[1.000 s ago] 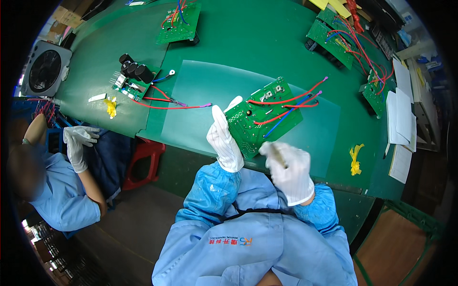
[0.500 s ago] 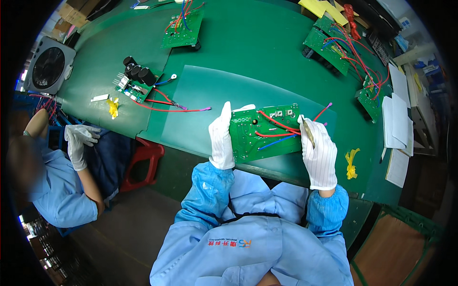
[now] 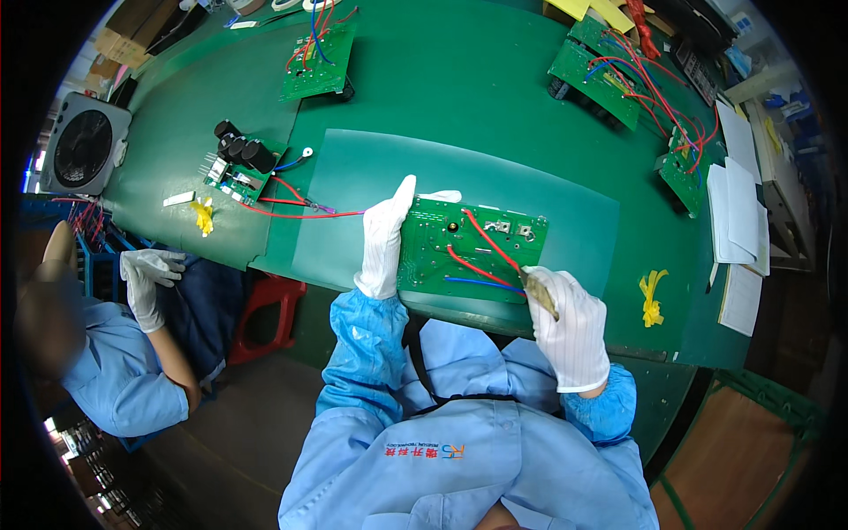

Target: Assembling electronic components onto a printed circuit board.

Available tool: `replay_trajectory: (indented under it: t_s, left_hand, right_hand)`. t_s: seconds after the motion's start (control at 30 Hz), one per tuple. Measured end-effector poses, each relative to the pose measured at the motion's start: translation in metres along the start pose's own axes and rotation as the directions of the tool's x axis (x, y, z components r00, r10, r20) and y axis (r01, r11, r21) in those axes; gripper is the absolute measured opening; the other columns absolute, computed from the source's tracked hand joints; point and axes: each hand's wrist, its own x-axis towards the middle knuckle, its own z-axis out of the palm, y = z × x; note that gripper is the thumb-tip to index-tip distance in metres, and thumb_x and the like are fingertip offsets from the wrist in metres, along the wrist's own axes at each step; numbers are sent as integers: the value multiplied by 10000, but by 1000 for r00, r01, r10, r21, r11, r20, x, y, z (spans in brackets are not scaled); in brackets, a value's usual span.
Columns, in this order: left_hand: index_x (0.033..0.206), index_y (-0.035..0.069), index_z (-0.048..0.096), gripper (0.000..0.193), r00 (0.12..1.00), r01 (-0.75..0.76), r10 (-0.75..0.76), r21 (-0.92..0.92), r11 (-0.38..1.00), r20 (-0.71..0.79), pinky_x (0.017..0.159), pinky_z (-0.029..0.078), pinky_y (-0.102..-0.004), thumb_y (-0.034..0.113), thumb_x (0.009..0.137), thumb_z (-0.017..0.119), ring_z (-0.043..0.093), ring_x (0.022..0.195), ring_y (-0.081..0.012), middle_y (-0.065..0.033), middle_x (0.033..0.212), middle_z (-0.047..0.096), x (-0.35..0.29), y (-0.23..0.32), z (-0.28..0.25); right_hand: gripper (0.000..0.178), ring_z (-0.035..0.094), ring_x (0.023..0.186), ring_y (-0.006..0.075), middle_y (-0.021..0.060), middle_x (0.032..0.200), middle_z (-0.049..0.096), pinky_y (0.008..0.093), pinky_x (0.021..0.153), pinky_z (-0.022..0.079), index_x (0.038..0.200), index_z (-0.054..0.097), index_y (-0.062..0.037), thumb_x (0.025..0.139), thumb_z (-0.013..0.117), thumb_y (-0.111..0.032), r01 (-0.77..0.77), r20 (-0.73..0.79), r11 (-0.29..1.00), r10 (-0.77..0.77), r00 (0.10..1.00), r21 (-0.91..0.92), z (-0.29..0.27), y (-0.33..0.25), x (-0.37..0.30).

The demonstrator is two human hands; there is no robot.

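A green circuit board point(image 3: 424, 256) stands tilted in front of me, its soldered face towards me. My left hand point(image 3: 385, 243), in a white glove, grips its left edge with the thumb up along the side. Two red wires point(image 3: 490, 237) and a blue wire point(image 3: 484, 283) run from the board towards my right hand point(image 3: 570, 331). That hand, in a striped white glove, is closed on a slim brass-coloured tool that looks like tweezers point(image 3: 542, 299), at the board's lower right edge. Whether its fingers also pinch the wires, I cannot tell.
Left of the board lies another board with black capacitors point(image 3: 243, 152). More wired boards stand at the back left point(image 3: 320, 66) and right point(image 3: 596, 75). Yellow ties point(image 3: 652, 299), papers point(image 3: 733, 212) and a fan point(image 3: 84, 146) are around. A co-worker's gloved hands point(image 3: 148, 278) are at left.
The board has moved left and slightly lower with my left hand. My right hand has come down and left with the tool, and the wires now slope down to the board's lower right.
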Motion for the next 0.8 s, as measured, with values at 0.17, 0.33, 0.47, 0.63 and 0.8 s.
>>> replay_trajectory:
  t_s: [0.17, 0.33, 0.47, 0.63, 0.8]
  left_hand:
    - [1057, -115, 738, 626, 999, -33, 33, 19, 999, -11, 854, 574, -290, 404, 1107, 393, 717, 832, -158, -169, 1042, 767, 0, -2, 1]
    - [1044, -118, 736, 641, 990, -139, 136, 106, 985, 38, 902, 568, -309, 399, 1114, 363, 728, 871, -185, -189, 1070, 764, 1, -5, -3]
    - [1084, -117, 728, 640, 989, -146, 142, 83, 986, 47, 903, 565, -306, 411, 1115, 366, 730, 888, -183, -183, 1074, 764, 1, -9, -6]
    - [1104, -98, 740, 639, 994, -100, 100, -8, 995, 40, 880, 567, -294, 441, 1110, 396, 725, 892, -167, -160, 1088, 765, 1, -12, -7]
    - [1124, -145, 694, 620, 994, -112, 112, -14, 994, 21, 877, 585, -318, 398, 1114, 394, 735, 885, -194, -197, 1065, 757, 3, -16, -7]
  right_hand:
    - [341, 692, 734, 313, 123, 982, 697, 387, 615, 539, 1156, 679, -56, 825, 749, -101, 68, -73, 996, -72, 995, -63, 24, 10, -11]
    - [395, 681, 692, 302, 112, 945, 685, 390, 582, 525, 1165, 679, -61, 783, 765, -114, 100, -110, 991, -111, 988, -94, 30, 15, -14]
    - [399, 670, 682, 301, 97, 902, 665, 396, 569, 514, 1149, 667, -62, 765, 765, -111, 88, -88, 994, -93, 992, -61, 29, 13, -13]
    - [382, 667, 686, 301, 92, 884, 655, 398, 563, 508, 1126, 653, -57, 764, 764, -111, 100, -100, 994, -104, 989, -44, 32, 16, -14]
    - [355, 673, 703, 293, 96, 883, 653, 389, 559, 509, 1116, 650, -57, 786, 763, -128, 116, -103, 993, -119, 988, -36, 32, 18, -14]
